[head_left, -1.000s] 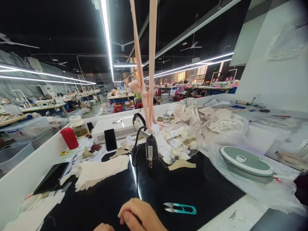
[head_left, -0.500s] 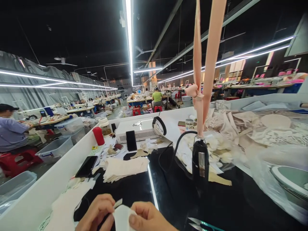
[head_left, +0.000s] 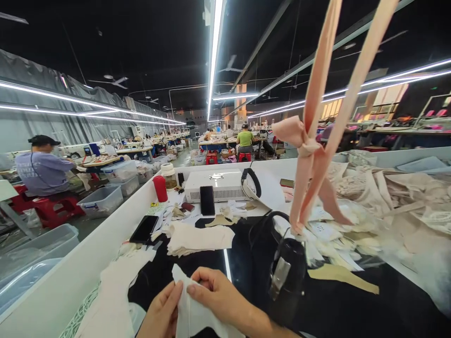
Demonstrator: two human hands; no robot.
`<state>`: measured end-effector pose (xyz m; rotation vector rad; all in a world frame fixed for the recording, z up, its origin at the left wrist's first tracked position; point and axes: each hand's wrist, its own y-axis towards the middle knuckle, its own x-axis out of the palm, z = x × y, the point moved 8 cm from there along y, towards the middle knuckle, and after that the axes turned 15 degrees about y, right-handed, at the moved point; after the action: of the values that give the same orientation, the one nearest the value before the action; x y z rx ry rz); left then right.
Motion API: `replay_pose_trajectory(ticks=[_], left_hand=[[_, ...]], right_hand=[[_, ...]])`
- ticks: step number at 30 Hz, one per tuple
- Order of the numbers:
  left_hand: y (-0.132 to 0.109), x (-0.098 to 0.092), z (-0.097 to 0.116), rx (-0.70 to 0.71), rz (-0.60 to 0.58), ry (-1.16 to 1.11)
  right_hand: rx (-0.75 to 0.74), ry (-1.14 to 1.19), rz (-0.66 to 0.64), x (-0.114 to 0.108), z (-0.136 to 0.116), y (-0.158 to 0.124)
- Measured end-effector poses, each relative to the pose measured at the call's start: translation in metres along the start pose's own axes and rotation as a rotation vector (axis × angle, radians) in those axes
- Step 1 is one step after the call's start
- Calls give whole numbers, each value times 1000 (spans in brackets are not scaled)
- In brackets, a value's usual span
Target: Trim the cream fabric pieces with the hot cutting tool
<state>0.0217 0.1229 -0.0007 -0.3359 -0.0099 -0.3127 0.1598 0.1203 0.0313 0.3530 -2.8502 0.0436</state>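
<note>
A white fabric piece (head_left: 192,312) with a pointed top is held up between both hands, low in the middle of the view. My left hand (head_left: 162,307) pinches its left edge between thumb and fingers. From the right, my right hand (head_left: 220,293) grips the upper right edge, thumb in front. Behind the hands a stack of cream fabric pieces (head_left: 200,238) lies on the black work surface (head_left: 338,307). More pale cut pieces (head_left: 109,295) lie to the left. A black corded tool (head_left: 289,270) hangs at the right from a knotted pink fabric strip (head_left: 310,148).
Two dark phones, one lying flat (head_left: 144,229) and one propped up (head_left: 207,201), are beside a white metal box (head_left: 214,185). A red cup (head_left: 160,188) stands at the left wall. Beige scraps (head_left: 394,195) heap at the right. One co-worker (head_left: 45,164) sits at far left.
The view has shifted, and both hands hold the fabric higher, showing more of it. The hanging tool now tilts and its pink strip swings. The scissors at the bottom right are out of sight.
</note>
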Motion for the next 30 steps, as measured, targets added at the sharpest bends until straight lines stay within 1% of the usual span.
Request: replay_pose_trajectory(ticks=[3,6,8,10,11,14,17,20,22,24,26,28,30], left_hand=[[8,-10,8,77,93,51],[13,-19,22,171,184,214],[18,-23,39,276,240,377],[27,-26,58,383,303,567],[35,-30,65,392,330,598],[66,-39,81,384,381,649],[104,-44,97,361,399,696],[139,-45,108,323,393,741],[158,-45,111,292,385,768],[170,-45,110,257,375,795],[177,-45,104,215,356,819],[179,-46,96,165,323,839],[177,-51,90,116,289,855]], right_hand=[[0,-44,8,-3,1,4],[2,-93,16,-11,0,5],[0,-141,42,-22,-1,7],[-12,-201,92,-40,-4,10],[-26,-236,129,-50,-7,12],[-86,-350,257,-84,-21,19],[-161,-460,395,-116,-40,25],[-232,-556,500,-140,-52,37],[-271,-614,540,-151,-53,48],[-304,-670,556,-158,-49,59],[-330,-731,560,-162,-42,65],[-354,-795,564,-163,-36,64],[-381,-850,557,-161,-32,59]])
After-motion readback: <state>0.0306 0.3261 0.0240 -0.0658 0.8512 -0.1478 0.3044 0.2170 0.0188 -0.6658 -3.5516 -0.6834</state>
